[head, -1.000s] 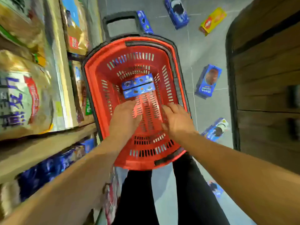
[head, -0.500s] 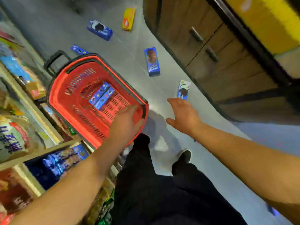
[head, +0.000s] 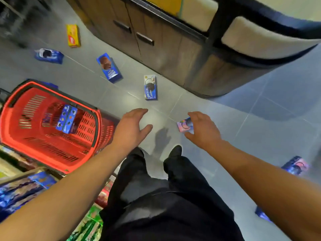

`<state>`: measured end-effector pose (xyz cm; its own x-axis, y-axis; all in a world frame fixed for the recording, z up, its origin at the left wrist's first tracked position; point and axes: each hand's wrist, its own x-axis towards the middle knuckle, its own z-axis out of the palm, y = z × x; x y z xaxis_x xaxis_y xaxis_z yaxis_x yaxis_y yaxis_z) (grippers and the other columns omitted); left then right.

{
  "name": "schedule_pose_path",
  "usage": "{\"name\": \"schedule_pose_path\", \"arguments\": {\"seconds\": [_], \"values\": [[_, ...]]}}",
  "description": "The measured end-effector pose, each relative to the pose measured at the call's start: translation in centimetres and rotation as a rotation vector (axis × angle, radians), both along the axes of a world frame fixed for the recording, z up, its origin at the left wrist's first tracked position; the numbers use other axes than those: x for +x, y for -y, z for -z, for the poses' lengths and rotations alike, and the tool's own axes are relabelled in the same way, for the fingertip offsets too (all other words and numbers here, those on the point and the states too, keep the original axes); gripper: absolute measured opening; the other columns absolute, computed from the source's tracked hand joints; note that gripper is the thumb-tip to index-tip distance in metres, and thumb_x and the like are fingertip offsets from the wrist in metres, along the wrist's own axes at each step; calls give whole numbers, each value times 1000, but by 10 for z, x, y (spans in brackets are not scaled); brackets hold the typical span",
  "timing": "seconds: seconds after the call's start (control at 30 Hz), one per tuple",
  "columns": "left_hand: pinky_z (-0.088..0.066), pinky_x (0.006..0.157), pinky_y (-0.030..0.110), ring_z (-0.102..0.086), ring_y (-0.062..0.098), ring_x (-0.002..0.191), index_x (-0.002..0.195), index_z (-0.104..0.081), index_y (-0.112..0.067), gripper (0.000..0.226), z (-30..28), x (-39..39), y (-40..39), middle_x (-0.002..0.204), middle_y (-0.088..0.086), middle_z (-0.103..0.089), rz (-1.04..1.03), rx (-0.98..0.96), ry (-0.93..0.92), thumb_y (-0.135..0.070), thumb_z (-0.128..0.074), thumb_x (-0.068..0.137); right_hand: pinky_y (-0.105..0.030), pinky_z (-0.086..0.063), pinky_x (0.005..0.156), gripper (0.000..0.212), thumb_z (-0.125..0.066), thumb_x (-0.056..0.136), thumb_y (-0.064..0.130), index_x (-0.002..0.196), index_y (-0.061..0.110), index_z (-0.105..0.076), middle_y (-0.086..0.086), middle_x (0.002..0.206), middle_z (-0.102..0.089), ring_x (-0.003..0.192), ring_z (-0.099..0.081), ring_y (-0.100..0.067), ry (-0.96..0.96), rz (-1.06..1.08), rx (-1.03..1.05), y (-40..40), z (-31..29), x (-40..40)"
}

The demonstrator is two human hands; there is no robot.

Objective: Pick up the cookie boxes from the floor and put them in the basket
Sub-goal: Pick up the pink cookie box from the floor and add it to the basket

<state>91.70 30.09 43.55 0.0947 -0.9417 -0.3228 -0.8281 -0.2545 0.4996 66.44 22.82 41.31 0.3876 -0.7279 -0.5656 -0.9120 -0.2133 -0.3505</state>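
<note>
Right hand: right hand [head: 202, 130] reaches down with fingers spread and loosely curved above a pink-and-blue cookie box [head: 185, 126]; it overlaps the box's edge in this view, but I cannot tell whether it touches it yet.
Left hand: left hand [head: 131, 129] hangs spread and empty between the red basket [head: 52, 153] and the person's feet.
Target box: lies flat on the tiled floor [head: 260, 136], just ahead of the black shoe [head: 175, 151].
Basket: sits on the floor against the shelf side, one blue cookie box [head: 66, 121] already inside.
Still on the floor: a white-and-blue box [head: 150, 87], a blue box [head: 109, 67], another blue box [head: 48, 55] and a yellow box [head: 73, 35] along the wooden cabinet's [head: 165, 49] base; a further box [head: 296, 165] near the right edge.
Risk, grip: a flat box on smooth tile probably slides away if fingers push before they pinch its edges.
Risk, footing: a step forward could kick or crush the target box.
Risk, drop: a careless toss may clip the basket's rim and bounce out.
</note>
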Motion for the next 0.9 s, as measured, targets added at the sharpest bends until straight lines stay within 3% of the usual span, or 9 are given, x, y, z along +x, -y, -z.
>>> {"name": "schedule_pose_path", "arguments": {"seconds": [0.1, 0.27, 0.47, 0.67, 0.9], "values": [[-40, 103, 37, -53, 29, 121, 133, -54, -13, 56, 7, -40, 14, 134, 7, -57, 67, 34, -37, -34, -68, 83, -39, -40, 104, 66, -69, 81, 35, 140, 16, -45, -6, 141, -48, 128, -43, -31, -34, 99, 13, -4, 1, -42], [-36, 104, 34, -50, 28, 124, 136, -51, -15, 58, 42, -92, 40, 138, 6, -54, 219, 91, -50, -34, -68, 84, -38, -34, 111, 76, -66, 86, 39, 149, 16, -32, -6, 153, -35, 138, -32, -29, -165, 183, 27, -16, 23, -93], [-41, 102, 37, -51, 31, 122, 137, -50, -14, 66, 96, -126, 56, 137, 8, -54, 323, 158, -67, -42, -60, 78, -40, -34, 111, 76, -64, 87, 36, 151, 15, -29, -7, 154, -33, 140, -30, -29, -197, 208, 49, -31, 57, -118], [-44, 98, 39, -54, 35, 115, 135, -51, -14, 59, 146, -154, 42, 134, 12, -55, 220, 200, -85, -27, -67, 80, -39, -33, 112, 75, -62, 88, 35, 151, 15, -27, -5, 156, -30, 142, -26, -28, -192, 99, 121, -31, 106, -134], [-45, 99, 40, -52, 34, 119, 138, -49, -16, 64, 237, -190, 14, 137, 11, -53, 60, 328, -62, -32, -68, 79, -39, -32, 113, 75, -63, 89, 36, 151, 16, -27, -6, 153, -30, 140, -28, -28, -186, 53, 203, -5, 199, -158]]}}
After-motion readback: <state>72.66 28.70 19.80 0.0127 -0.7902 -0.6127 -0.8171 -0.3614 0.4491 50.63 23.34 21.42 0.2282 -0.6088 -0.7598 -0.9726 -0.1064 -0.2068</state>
